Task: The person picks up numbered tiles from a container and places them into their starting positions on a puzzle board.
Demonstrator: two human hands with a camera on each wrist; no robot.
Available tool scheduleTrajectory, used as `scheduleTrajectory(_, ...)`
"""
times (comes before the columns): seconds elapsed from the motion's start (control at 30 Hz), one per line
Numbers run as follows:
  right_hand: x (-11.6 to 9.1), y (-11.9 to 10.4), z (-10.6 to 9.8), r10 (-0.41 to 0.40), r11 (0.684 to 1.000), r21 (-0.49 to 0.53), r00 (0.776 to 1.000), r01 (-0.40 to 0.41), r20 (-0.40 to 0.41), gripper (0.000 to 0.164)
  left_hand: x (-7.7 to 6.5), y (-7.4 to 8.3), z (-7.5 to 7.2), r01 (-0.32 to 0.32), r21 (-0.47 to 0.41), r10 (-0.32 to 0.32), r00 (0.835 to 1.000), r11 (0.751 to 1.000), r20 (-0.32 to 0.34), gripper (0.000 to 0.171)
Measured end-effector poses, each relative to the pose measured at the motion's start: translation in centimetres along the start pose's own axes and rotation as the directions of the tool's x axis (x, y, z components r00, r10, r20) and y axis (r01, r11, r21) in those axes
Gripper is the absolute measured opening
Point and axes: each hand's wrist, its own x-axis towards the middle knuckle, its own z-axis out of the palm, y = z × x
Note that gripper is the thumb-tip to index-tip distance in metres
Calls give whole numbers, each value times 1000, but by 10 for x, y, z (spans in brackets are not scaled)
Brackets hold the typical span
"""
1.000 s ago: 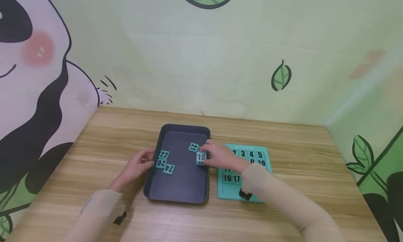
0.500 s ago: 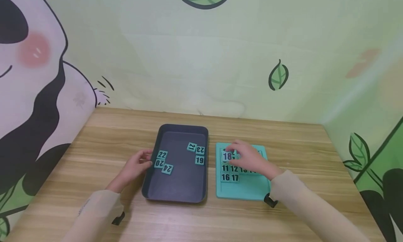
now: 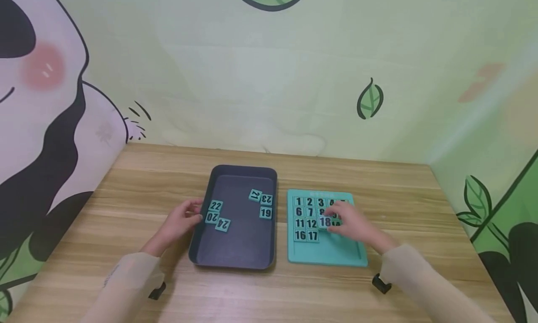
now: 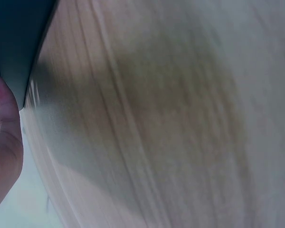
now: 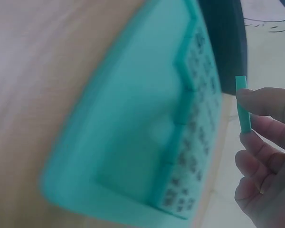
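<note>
My right hand (image 3: 352, 222) pinches a square turquoise number tile (image 3: 324, 221) marked 18 between thumb and fingers. The tile is raised above the turquoise number board (image 3: 328, 253), covering part of its third row; the right wrist view shows the tile (image 5: 243, 104) edge-on, apart from the board. Tiles 1 to 12, 16 and 17 mostly show in rows, while the hand hides some on the right. Against the left side of a dark shallow tray (image 3: 235, 260) rests my left hand (image 3: 180, 222), its thumb (image 4: 7, 107) and fingertips touching the outer wall.
Inside the tray lie loose tiles: 22 (image 3: 215, 206), 20 (image 3: 212, 217) and 24 (image 3: 222, 224) at left, 21 (image 3: 254, 195), 23 (image 3: 266, 200) and 19 (image 3: 265, 213) at right. Tray and board stand side by side on a wooden table (image 3: 235, 295). A painted wall (image 3: 201, 80) rises behind.
My right hand has carried tile 18 from the tray's right side rightward over the board, then down toward its lower rows. The left hand has stayed at the tray.
</note>
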Motion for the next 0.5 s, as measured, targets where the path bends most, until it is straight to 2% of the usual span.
scheduleTrajectory(0.17,-10,9,12,15,999,-40,1000,-15,10,31,1,-1,0,13,8,-13,1000,1000,5,43)
scheduleTrajectory(0.5,-19,15,31,60,997,-49,998,-59,20,28,0,-1,0,7,2,-7,1000,1000,2,42)
